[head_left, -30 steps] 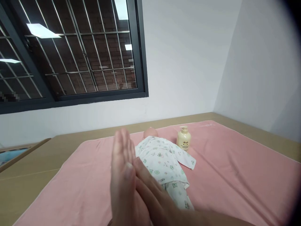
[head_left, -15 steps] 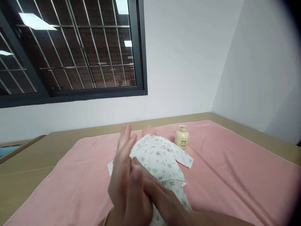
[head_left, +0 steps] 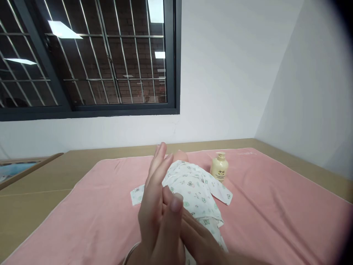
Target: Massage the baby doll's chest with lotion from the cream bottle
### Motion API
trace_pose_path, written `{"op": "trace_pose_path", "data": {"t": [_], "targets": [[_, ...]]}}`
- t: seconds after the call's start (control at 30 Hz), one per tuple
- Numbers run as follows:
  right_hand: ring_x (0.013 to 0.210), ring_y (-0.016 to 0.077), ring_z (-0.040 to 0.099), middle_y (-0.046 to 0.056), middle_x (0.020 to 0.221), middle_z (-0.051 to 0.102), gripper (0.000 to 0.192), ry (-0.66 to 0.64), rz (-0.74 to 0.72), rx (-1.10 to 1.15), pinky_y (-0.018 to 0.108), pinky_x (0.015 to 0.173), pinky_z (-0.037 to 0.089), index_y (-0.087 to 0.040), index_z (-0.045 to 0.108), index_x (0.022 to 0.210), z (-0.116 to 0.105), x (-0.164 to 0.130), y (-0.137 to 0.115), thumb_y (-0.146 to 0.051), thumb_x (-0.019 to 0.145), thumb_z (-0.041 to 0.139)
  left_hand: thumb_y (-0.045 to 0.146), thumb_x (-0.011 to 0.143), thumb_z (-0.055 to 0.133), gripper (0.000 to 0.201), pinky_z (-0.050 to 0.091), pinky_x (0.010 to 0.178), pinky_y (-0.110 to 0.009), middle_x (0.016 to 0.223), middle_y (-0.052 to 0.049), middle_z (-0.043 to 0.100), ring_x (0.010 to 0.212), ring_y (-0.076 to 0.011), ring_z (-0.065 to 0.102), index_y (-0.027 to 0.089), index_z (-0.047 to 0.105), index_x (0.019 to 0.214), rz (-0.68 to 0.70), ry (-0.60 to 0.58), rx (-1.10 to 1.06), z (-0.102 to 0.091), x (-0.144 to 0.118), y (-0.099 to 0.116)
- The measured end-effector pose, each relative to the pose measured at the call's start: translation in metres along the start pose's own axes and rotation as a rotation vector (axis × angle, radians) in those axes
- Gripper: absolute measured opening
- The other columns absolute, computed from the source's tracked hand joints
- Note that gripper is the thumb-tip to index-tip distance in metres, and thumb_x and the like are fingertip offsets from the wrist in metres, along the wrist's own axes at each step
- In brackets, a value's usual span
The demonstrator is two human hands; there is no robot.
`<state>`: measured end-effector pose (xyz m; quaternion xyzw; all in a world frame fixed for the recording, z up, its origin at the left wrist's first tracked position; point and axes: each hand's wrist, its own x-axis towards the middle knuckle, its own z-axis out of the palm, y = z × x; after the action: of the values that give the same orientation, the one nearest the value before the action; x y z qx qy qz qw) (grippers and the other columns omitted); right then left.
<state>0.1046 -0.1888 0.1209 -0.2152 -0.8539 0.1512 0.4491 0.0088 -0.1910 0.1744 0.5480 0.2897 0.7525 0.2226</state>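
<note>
Nearest the camera, the left hand (head_left: 154,206) stands edge-up with its fingers straight, and the right hand (head_left: 193,235) lies flat against its palm from the right side; the two are pressed palm to palm and hold nothing. A thin bangle (head_left: 130,253) shows at the left wrist. Compared with a second ago, the left hand has tipped so that its fingertips now lean away toward the doll, and its thumb has come across in front of the right hand's fingers: the palms have slid over each other, which reads as a rubbing motion between the hands rather than a reach for anything.

Just beyond and partly behind the hands lies a baby doll in a white printed cotton romper (head_left: 193,187), on its back on a pink towelling sheet (head_left: 261,206) that covers the light wooden bench (head_left: 33,191). One sleeve is spread out to the left of the hands, untouched. The doll's head is mostly hidden behind the left fingertips.

Farther back, just beside the doll's shoulder, stands a cream plastic pump bottle (head_left: 220,167), upright and apart from both hands. Behind it rise the white wall and a dark-framed barred window (head_left: 91,59).
</note>
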Motion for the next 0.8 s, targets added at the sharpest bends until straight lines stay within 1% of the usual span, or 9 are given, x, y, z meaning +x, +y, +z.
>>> {"op": "trace_pose_path", "data": {"t": [0.1,0.17,0.27,0.37,0.43,0.5,0.67,0.73,0.8], "targets": [[0.143,0.023,0.023,-0.005,0.158,0.018,0.061,-0.017,-0.09,0.043,0.041,0.117,0.027,-0.037,0.007,0.153,-0.002,0.003,0.008,-0.054,0.1,0.031,0.032,0.083,0.056,0.037,0.021,0.119,-0.053,0.14,-0.004,0.053,0.143,-0.0314,0.028,0.024,0.064,0.118,-0.126,0.023,-0.094,-0.006,0.012,0.004],[0.143,0.0266,0.023,-0.001,0.158,0.02,0.066,0.001,-0.117,0.029,0.047,0.116,0.027,-0.034,0.011,0.153,0.001,0.002,0.016,-0.058,0.097,0.034,0.029,0.085,0.052,0.036,0.023,0.119,-0.051,0.137,-0.005,0.056,0.14,-0.0295,0.034,0.023,0.064,0.118,-0.22,0.019,-0.168,-0.009,0.023,0.001],[0.143,0.0287,0.025,0.003,0.158,0.022,0.071,0.018,-0.121,-0.009,0.049,0.116,0.027,-0.03,0.012,0.154,0.008,0.001,0.025,-0.059,0.095,0.039,0.029,0.088,0.046,0.034,0.029,0.117,-0.049,0.132,-0.009,0.06,0.135,-0.0277,0.043,0.018,0.065,0.114,-0.352,0.014,-0.295,-0.011,0.041,-0.013],[0.144,0.0283,0.02,0.005,0.159,0.017,0.069,0.011,-0.103,0.017,0.049,0.117,0.023,-0.024,0.009,0.155,0.012,0.002,0.025,-0.057,0.098,0.032,0.03,0.089,0.044,0.034,0.036,0.113,-0.047,0.127,-0.013,0.063,0.127,-0.0267,0.052,0.015,0.066,0.11,-0.495,0.06,-0.385,-0.009,0.052,-0.034],[0.146,0.0278,0.014,0.006,0.16,0.011,0.07,0.016,-0.036,0.083,0.05,0.119,0.019,-0.021,0.005,0.155,0.009,0.006,0.022,-0.054,0.099,0.031,0.029,0.089,0.044,0.033,0.037,0.112,-0.045,0.126,-0.013,0.064,0.125,-0.0254,0.055,0.015,0.067,0.107,-0.563,0.109,-0.363,-0.004,0.051,-0.046],[0.146,0.0259,0.009,0.005,0.16,0.007,0.067,0.001,0.075,0.172,0.049,0.12,0.015,-0.021,0.005,0.155,0.002,0.013,0.019,-0.051,0.1,0.03,0.029,0.089,0.045,0.031,0.035,0.114,-0.042,0.128,-0.01,0.063,0.127,-0.0234,0.053,0.018,0.067,0.108,-0.574,0.137,-0.272,0.004,0.045,-0.054],[0.147,0.0197,0.004,-0.002,0.16,0.016,0.057,-0.04,0.289,0.371,0.047,0.121,0.013,-0.029,0.012,0.154,-0.015,0.021,0.022,-0.051,0.102,0.02,0.031,0.089,0.049,0.031,0.028,0.117,-0.042,0.135,-0.004,0.059,0.135,-0.0238,0.043,0.024,0.068,0.113,-0.572,0.086,-0.023,0.022,0.026,-0.049],[0.147,0.0185,0.005,-0.003,0.159,0.018,0.058,-0.041,0.368,0.445,0.046,0.122,0.013,-0.031,0.014,0.153,-0.016,0.018,0.027,-0.055,0.101,0.018,0.029,0.089,0.047,0.034,0.026,0.118,-0.042,0.142,-0.003,0.052,0.14,-0.0239,0.036,0.025,0.065,0.118,-0.545,0.058,0.039,0.028,0.017,-0.046],[0.147,0.0185,0.008,-0.003,0.159,0.02,0.059,0.022,0.456,0.527,0.046,0.122,0.013,-0.033,0.017,0.153,-0.014,0.012,0.033,-0.058,0.099,0.018,0.03,0.089,0.046,0.041,0.023,0.119,-0.038,0.151,0.001,0.04,0.145,-0.0225,0.024,0.028,0.058,0.128,-0.539,0.015,0.087,0.034,0.006,-0.046]]}}
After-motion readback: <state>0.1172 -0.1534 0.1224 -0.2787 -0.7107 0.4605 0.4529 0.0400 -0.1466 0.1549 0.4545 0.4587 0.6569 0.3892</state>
